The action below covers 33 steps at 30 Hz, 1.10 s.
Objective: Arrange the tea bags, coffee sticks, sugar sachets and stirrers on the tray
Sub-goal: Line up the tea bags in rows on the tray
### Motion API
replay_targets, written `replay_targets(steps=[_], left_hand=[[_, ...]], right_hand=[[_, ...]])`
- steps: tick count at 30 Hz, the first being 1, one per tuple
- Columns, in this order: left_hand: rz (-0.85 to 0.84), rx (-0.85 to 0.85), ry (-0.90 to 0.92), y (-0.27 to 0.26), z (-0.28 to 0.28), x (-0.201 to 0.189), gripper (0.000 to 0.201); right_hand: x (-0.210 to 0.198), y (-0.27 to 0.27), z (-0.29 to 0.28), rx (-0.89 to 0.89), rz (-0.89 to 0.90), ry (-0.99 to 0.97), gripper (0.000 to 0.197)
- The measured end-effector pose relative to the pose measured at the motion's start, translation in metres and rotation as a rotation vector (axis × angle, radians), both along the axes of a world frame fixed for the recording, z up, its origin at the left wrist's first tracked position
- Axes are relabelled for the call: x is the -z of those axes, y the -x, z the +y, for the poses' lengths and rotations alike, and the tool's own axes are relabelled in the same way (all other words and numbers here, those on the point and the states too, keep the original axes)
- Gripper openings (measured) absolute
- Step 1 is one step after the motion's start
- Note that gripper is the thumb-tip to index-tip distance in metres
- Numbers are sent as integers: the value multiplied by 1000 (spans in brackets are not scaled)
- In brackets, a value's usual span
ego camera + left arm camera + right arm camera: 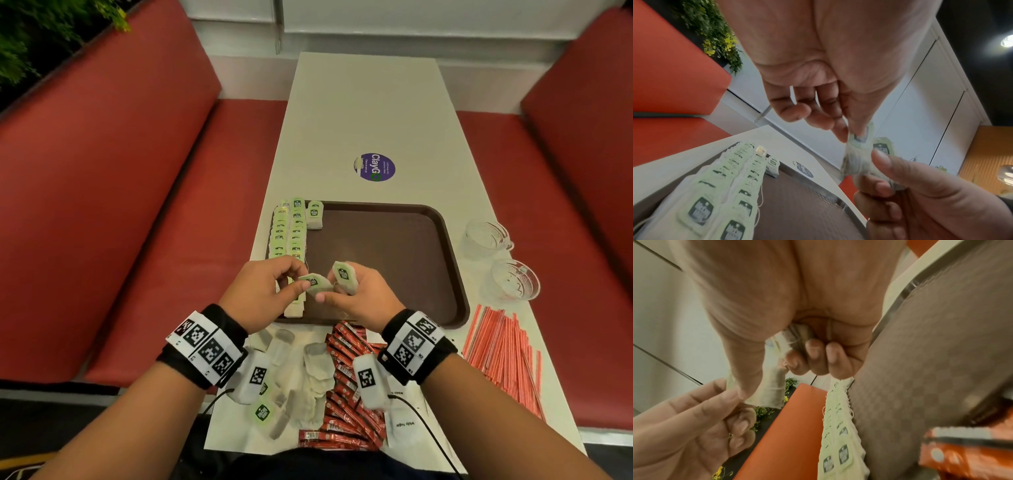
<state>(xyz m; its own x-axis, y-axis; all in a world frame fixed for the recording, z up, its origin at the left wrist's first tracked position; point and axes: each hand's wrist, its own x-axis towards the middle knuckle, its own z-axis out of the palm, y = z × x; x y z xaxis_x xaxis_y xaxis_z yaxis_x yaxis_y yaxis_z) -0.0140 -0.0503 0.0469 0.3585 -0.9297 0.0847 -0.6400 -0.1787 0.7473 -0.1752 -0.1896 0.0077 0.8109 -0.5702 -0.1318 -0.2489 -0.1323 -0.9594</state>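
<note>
2 overlapping rows of tea bags (287, 236) along the brown tray (394, 246) left edge. Left hand (263, 291) thumb and fingers pinch 1 tea bag (317, 283) above the tray's near-left corner. Right hand (356, 298) fingers curl around a small bunch of tea bags (346, 275). Stirrers (507, 346) lie right of the tray.

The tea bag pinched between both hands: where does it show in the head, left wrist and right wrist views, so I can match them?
Head: tea bag at centre, between left hand and right hand, above the tray's near edge.
Left wrist: tea bag right of centre, at the thumb tip.
Right wrist: tea bag left of centre, hanging below the thumb.
Shared landmark: the tea bag rows on the tray's left side.
</note>
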Motion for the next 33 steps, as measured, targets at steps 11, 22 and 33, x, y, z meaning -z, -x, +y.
replay_targets(steps=[11, 22, 33], left_hand=[[-49, 64, -44, -13, -40, 3, 9], [-188, -255, -317, -92, -150, 35, 9], [-302, -175, -637, -124, -219, 74, 24]], right_hand=[[5, -16, -23, -13, 78, 117, 8], [13, -12, -57, 64, 89, -192, 22], [15, -5, -71, 15, 98, -123, 23]])
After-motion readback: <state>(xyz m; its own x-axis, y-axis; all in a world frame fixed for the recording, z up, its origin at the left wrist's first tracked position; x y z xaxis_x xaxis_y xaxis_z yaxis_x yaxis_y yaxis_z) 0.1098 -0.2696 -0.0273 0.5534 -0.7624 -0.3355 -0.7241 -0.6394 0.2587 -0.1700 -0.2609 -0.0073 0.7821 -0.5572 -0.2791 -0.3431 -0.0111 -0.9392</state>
